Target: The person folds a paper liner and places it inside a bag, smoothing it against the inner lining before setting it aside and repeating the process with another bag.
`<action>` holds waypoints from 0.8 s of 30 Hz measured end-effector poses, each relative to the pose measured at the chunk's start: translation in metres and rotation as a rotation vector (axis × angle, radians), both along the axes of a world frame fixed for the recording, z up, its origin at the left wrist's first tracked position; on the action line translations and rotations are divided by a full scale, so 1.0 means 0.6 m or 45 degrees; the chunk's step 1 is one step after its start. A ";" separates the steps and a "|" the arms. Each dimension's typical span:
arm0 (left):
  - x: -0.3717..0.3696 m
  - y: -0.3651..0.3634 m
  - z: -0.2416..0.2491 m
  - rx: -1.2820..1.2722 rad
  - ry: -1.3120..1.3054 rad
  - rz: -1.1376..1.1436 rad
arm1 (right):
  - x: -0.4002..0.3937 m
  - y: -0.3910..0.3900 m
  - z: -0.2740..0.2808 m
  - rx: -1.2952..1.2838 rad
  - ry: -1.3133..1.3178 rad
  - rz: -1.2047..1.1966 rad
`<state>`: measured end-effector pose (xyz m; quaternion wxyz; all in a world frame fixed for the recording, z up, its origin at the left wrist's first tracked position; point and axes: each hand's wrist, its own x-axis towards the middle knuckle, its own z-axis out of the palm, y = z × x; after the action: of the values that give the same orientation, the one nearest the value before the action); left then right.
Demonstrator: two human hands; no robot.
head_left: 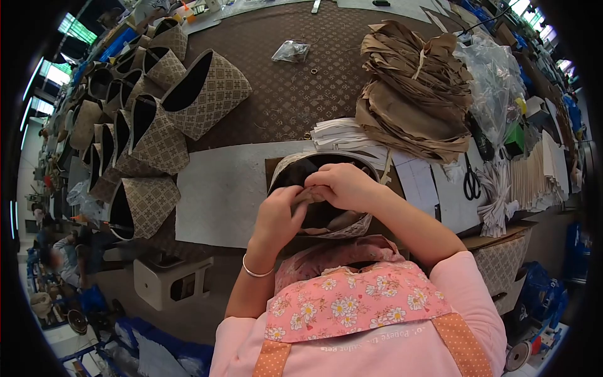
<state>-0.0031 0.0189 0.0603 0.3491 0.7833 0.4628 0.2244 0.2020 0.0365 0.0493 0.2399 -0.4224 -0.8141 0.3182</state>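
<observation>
Against my apron, at the table's front edge, stands a rounded patterned bag piece with a dark inside, its opening facing up. My left hand is over the left part of this opening, fingers bent and closed. From the right, my right hand reaches over the opening, and its fingertips meet those of the left in a pinch. What lies between the fingertips is too small and hidden to make out. Dark lining bunches up just behind the hands.
Several similar patterned pieces stand at the left. A tied stack of brown sheets lies back right, near white strips, black scissors and clear plastic. A small plastic packet is farther back; a stool stands lower left.
</observation>
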 end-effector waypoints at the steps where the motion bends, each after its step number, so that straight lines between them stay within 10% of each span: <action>1: 0.000 -0.002 0.004 0.200 -0.108 0.129 | -0.004 0.005 -0.001 0.037 0.037 -0.032; 10: -0.024 0.061 -0.020 0.784 -0.007 0.233 | -0.049 0.051 -0.009 0.209 0.046 -0.232; 24: -0.010 0.080 -0.035 0.545 -0.180 0.202 | -0.059 0.055 -0.022 0.276 0.070 -0.384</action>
<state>-0.0091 0.0666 0.0394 0.1879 0.7829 0.4392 0.3986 0.1664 0.0697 0.0361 0.3511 -0.5025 -0.7642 0.2005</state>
